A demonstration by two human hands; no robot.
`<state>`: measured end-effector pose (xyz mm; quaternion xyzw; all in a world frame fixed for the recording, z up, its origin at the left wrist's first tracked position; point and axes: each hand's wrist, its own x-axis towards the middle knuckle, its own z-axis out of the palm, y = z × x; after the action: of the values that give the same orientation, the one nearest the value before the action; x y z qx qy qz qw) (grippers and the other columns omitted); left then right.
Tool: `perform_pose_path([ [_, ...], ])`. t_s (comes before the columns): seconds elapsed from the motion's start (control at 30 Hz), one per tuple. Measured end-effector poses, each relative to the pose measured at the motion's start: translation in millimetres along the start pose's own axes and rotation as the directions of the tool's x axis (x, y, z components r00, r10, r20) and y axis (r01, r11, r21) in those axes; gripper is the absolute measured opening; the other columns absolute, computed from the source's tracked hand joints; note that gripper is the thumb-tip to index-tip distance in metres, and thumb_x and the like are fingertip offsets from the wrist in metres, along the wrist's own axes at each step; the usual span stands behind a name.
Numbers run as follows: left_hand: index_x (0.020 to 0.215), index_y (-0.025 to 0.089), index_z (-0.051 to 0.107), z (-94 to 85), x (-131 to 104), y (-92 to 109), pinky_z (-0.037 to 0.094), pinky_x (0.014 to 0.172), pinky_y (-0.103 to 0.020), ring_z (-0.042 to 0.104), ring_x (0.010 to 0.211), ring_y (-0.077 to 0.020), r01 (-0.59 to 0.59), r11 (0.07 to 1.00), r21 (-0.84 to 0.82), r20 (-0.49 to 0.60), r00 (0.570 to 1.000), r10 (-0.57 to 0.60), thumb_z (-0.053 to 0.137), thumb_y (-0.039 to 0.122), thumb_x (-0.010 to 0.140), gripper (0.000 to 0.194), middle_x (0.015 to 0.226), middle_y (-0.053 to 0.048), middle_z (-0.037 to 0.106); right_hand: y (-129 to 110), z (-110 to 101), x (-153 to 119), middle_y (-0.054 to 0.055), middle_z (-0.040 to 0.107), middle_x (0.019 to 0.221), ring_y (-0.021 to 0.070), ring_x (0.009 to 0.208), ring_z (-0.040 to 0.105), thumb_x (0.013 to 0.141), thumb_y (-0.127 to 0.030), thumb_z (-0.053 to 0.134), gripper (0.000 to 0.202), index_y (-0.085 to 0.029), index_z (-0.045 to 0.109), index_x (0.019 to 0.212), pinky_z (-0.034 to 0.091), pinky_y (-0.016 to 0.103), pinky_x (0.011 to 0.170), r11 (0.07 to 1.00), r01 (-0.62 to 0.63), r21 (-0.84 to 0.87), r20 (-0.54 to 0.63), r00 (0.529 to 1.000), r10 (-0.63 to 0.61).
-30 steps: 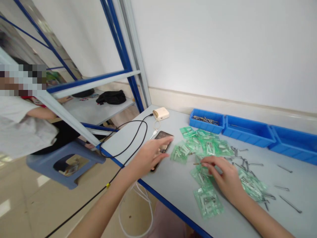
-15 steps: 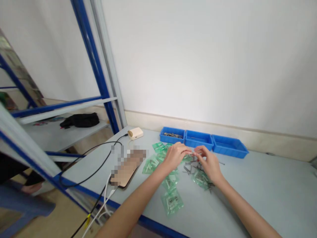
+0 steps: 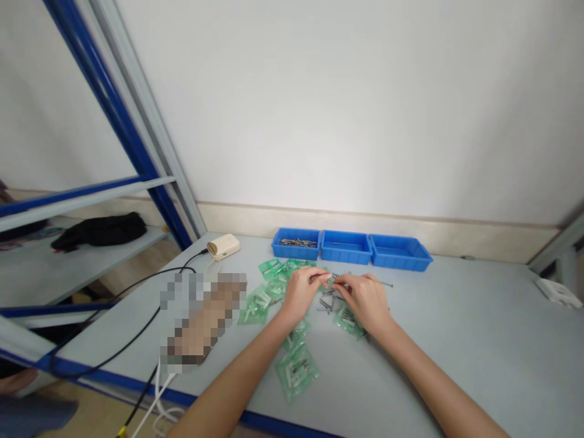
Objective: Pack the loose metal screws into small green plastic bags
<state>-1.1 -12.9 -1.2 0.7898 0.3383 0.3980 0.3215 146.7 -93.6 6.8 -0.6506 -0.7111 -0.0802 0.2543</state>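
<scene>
At nine o'clock a black cable (image 3: 137,344) and a cream power bank (image 3: 223,246) lie on the grey bench (image 3: 456,340). Green bags (image 3: 267,295) of small metal parts spread toward the centre, one filled bag (image 3: 296,373) at six o'clock. The left hand (image 3: 301,295) and right hand (image 3: 365,301) meet fingertip to fingertip, seemingly pinching a thin pin (image 3: 331,281) between them; the grip is too small to tell surely. Several bags look filled, while loose pins (image 3: 326,302) remain below the hands. At twelve o'clock sit three blue trays (image 3: 351,248), the left one holding pins. White wall behind, blue shelving at ten o'clock.
</scene>
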Motion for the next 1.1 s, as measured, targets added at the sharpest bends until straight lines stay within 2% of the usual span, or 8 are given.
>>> perform_pose_path([
  [0.1,0.084,0.019,0.073,1.9,0.1,-0.9,0.046,0.075,-0.027,0.060,0.076,-0.0156,-0.005,1.000,-0.025,-0.001,1.000,0.005,0.063,0.023,0.079,0.011,0.084,-0.001,0.071,4.2,-0.7,0.5,-0.004,0.067,0.078,0.0155,0.069,0.061,0.089,-0.031,0.055,0.012,-0.025,0.066,0.088,0.034,0.030,0.068,0.996,-0.069,0.065,-0.024,0.997,0.070],
  [0.17,0.081,0.020,0.073,3.5,0.4,-1.7,0.046,0.076,-0.028,0.060,0.077,-0.0161,0.003,1.000,0.003,0.010,1.000,-0.003,0.064,0.020,0.078,0.009,0.084,-0.001,0.071,8.0,-0.1,1.2,-0.004,0.067,0.076,0.0155,0.069,0.061,0.089,-0.031,0.056,0.012,-0.025,0.066,0.088,0.034,0.029,0.068,0.994,-0.076,0.080,-0.032,0.996,0.079],
  [0.33,0.078,0.020,0.071,6.4,-0.5,1.6,0.044,0.077,-0.030,0.060,0.080,-0.0173,0.019,0.995,0.097,-0.005,1.000,-0.018,0.061,0.019,0.080,0.011,0.080,-0.001,0.070,13.5,5.3,0.5,-0.001,0.068,0.084,0.0144,0.075,0.061,0.092,-0.026,0.050,0.014,-0.022,0.064,0.094,0.032,0.031,0.077,0.995,0.078,-0.058,-0.071,0.994,-0.082],
  [0.5,0.078,0.019,0.065,6.0,-3.3,3.1,0.041,0.070,-0.027,0.060,0.069,-0.0154,0.032,0.995,0.093,0.063,0.997,-0.038,0.054,0.030,0.087,0.019,0.069,0.001,0.067,13.0,6.2,-1.1,-0.001,0.068,0.082,0.0152,0.071,0.060,0.093,-0.024,0.049,0.015,-0.021,0.063,0.094,0.028,0.031,0.073,0.972,0.172,-0.161,-0.106,0.976,-0.191],
  [0.63,0.086,0.019,0.062,4.3,-4.0,1.5,0.039,0.071,-0.026,0.058,0.077,-0.0165,-0.067,0.982,0.175,0.115,0.992,0.047,0.050,0.033,0.090,0.018,0.074,0.001,0.066,13.8,2.2,0.5,-0.002,0.067,0.081,0.0151,0.072,0.060,0.093,-0.022,0.049,0.015,-0.021,0.064,0.092,0.027,0.031,0.073,0.986,0.145,-0.082,-0.109,0.982,-0.153],
  [0.73,0.076,0.018,0.060,1.9,-3.5,2.1,0.037,0.071,-0.026,0.055,0.077,-0.0160,-0.143,0.965,0.219,0.128,0.985,0.117,0.047,0.031,0.092,0.024,0.072,0.000,0.061,11.9,-0.2,1.6,-0.002,0.067,0.084,0.0148,0.077,0.060,0.093,-0.024,0.049,0.015,-0.022,0.063,0.094,0.027,0.031,0.075,0.994,0.099,-0.036,-0.111,0.989,-0.103],
  [0.9,0.061,0.016,0.052,0.0,-4.4,2.5,0.036,0.070,-0.026,0.051,0.072,-0.0155,-0.159,0.954,0.254,0.102,0.985,0.138,0.039,0.034,0.095,0.040,0.065,-0.001,0.053,5.8,2.8,-0.8,-0.002,0.068,0.083,0.0141,0.073,0.060,0.092,-0.025,0.052,0.013,-0.022,0.064,0.096,0.028,0.030,0.072,0.995,0.095,-0.038,-0.123,0.987,-0.099],
  [1.1,0.082,0.018,0.058,0.0,-4.6,1.9,0.037,0.072,-0.025,0.053,0.076,-0.0152,-0.181,0.954,0.238,0.135,0.979,0.152,0.045,0.029,0.093,0.020,0.075,0.000,0.059,12.0,7.3,-2.1,-0.003,0.069,0.087,0.0131,0.071,0.060,0.093,-0.025,0.049,0.016,-0.023,0.065,0.092,0.030,0.028,0.069,0.992,0.123,0.023,-0.152,0.981,-0.118],
])
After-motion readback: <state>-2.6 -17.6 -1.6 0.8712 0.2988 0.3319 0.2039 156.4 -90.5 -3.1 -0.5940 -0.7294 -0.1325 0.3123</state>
